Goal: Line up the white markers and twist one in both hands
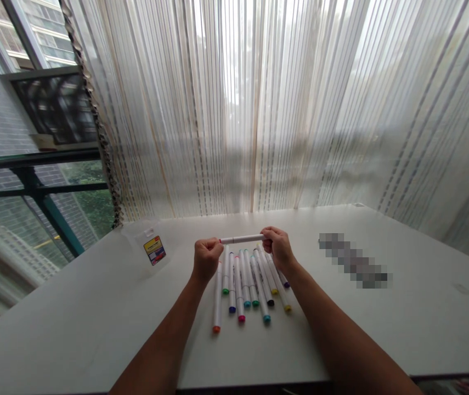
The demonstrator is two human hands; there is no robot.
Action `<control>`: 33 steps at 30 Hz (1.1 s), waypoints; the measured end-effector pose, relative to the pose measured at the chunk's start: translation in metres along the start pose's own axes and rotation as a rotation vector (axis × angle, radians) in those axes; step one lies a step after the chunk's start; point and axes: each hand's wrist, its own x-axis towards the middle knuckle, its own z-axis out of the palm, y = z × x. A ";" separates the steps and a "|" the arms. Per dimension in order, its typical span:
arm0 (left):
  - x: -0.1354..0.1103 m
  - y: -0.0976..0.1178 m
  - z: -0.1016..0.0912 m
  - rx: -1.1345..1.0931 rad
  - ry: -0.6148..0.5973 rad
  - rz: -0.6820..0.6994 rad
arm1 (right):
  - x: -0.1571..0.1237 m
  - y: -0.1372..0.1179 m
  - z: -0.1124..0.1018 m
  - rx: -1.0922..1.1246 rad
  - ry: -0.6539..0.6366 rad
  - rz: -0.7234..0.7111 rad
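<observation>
A white marker [244, 238] with a red end is stretched level between my two fists, above the table. My left hand [207, 258] is closed around its red end. Around the opposite end, my right hand [277, 247] is closed too, hiding that tip. Beneath and in front of the hands lie several white markers side by side, their coloured ends towards me. The orange-ended marker [216, 302] is leftmost, a pink-ended marker [239, 291] lies near the middle, and a yellow-ended marker [282, 291] is on the right.
A clear plastic case [137, 247] with a yellow and blue label stands at the left on the white table [402, 323]. A blurred-out long object [353, 260] lies on the right. Behind the table hangs a striped sheer curtain [254, 109]; a window with a railing [37, 159] is at left.
</observation>
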 end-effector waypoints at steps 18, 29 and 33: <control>0.014 0.004 0.006 0.236 -0.097 0.088 | -0.002 -0.003 0.002 0.000 -0.008 -0.022; 0.000 -0.033 -0.007 0.085 -0.177 -0.037 | -0.002 -0.001 0.001 -0.008 0.006 0.003; 0.001 -0.031 -0.007 0.061 -0.157 -0.042 | -0.002 0.000 0.001 -0.009 -0.001 0.004</control>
